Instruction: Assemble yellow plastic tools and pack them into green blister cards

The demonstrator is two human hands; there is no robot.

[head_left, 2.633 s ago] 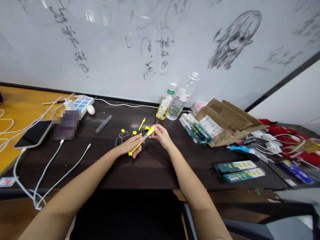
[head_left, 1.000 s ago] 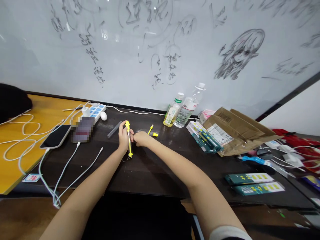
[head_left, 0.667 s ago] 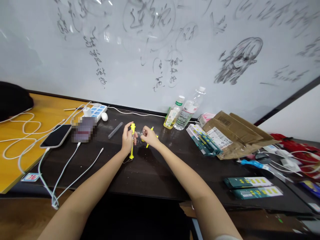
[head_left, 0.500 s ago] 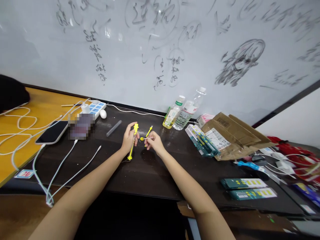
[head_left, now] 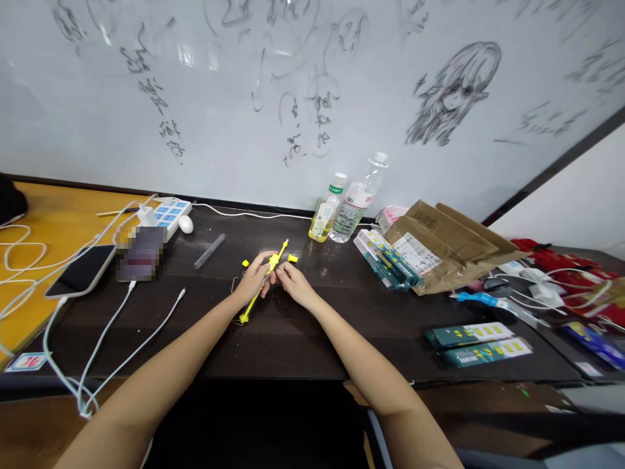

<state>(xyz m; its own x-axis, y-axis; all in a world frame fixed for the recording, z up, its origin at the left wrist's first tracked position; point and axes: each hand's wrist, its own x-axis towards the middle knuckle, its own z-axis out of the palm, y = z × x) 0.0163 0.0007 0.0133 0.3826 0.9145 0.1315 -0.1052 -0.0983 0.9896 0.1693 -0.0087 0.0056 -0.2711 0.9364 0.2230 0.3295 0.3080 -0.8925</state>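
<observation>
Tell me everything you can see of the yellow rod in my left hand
The yellow rod is slim, straight and plastic-looking, with wider pieces at both ends. It slants across the view, near end to the left, far end to the right. The left hand's grip holds it, hiding part of it. The right hand's grip is beside its far end; whether it touches is unclear.
</observation>
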